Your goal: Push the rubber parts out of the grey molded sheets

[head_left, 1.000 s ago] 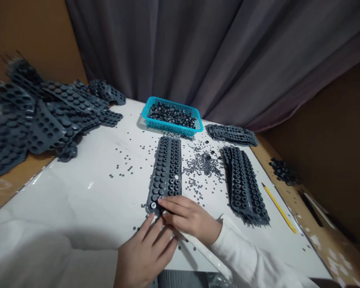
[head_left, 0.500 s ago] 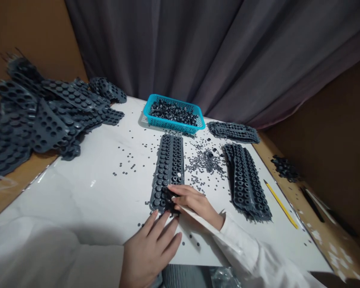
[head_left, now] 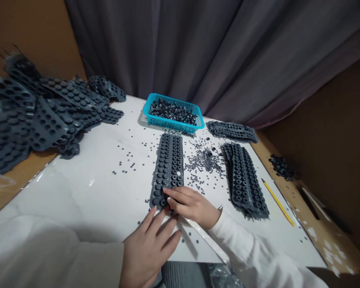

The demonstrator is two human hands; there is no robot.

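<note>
- The left hand (head_left: 150, 240) lies palm down at the table (head_left: 93, 204)'s near side, its grip spread, pinching nothing; the fingertips rest at the near edge of the studded sheet.
- The right hand (head_left: 195, 206) has its grip closed on a white stick (head_left: 205, 238), which slants back toward the sleeve; its tip is hard to make out among the fingers.
- The studded sheet (head_left: 168, 164) lies flat mid-table, its long side running away from the person. The right fingertips touch its near rows.
- A second ago, a pale-centred ring showed at the sheet's near left corner; that spot now looks dark. I judge that the work is centred on these near rows, though what filled or covered the spot cannot be told.
- One white spot (head_left: 179, 173) shows farther up the sheet.
- To the right are small loose discs (head_left: 208, 158), then a stack of sheets (head_left: 246, 180) and a yellow pencil (head_left: 277, 202).
- Beyond the sheet's far end stands a blue basket (head_left: 171, 125) of small dark pieces, in front of a curtain (head_left: 198, 48).
</note>
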